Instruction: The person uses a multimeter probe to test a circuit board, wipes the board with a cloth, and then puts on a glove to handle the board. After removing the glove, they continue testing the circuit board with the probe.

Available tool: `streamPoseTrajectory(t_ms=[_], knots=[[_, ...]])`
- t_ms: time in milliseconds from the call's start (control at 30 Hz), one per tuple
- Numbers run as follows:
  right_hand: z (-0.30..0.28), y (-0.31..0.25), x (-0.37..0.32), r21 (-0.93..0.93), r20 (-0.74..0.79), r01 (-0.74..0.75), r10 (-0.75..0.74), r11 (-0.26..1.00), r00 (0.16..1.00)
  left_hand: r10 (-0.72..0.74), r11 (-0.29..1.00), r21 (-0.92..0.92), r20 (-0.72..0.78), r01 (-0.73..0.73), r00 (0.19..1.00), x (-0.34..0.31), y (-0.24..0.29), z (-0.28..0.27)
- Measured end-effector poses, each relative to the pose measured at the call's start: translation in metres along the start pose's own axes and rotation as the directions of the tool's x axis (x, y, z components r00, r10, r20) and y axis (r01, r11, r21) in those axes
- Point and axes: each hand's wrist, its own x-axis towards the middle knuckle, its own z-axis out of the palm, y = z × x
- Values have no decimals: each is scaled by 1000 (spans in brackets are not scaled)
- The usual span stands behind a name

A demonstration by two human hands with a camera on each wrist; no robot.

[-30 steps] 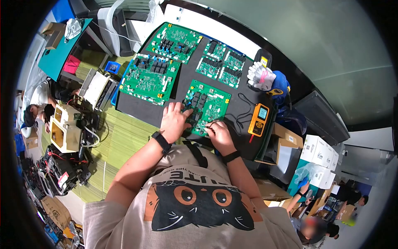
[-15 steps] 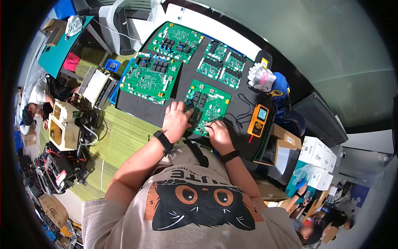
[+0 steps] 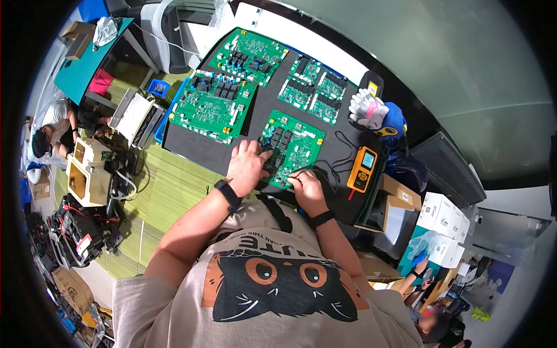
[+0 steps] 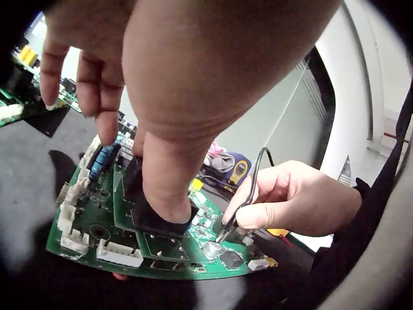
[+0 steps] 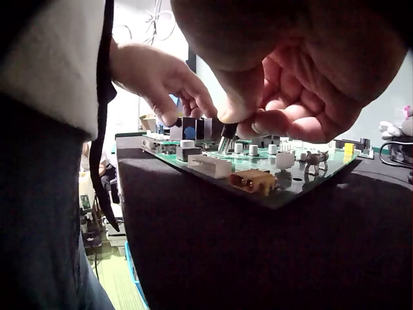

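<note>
A green circuit board (image 3: 304,142) with black relay blocks and white connectors lies near the table's front edge. My left hand (image 3: 246,168) rests over its left side, fingers extended and spread; in the left wrist view the thumb (image 4: 166,194) presses on a black block. At the board's near right part, my right hand (image 3: 307,188) pinches a thin black probe (image 5: 227,134) between thumb and forefinger. The probe's shiny metal end points down among the small parts, right at the board's surface. Its black cable (image 4: 255,171) loops up over the hand.
An orange handheld meter (image 3: 364,169) with a black cord lies right of the board. Larger green boards (image 3: 212,107) are stacked at left, smaller boards (image 3: 296,93) grouped behind. White gloves (image 3: 365,108) and a blue tape-like item (image 3: 393,120) sit at the right edge.
Both hands keep their places on the board, and the probe stays at about the same spot. The head view has shifted slightly. People in the background have moved.
</note>
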Motion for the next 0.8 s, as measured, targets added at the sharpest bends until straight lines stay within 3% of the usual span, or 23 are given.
streamPoseTrajectory(t_ms=[800], knots=[[6,9,-9,-90,-31,198,-202,976,979,6,1000,-20,-23,-6,1000,-1,-2,4]])
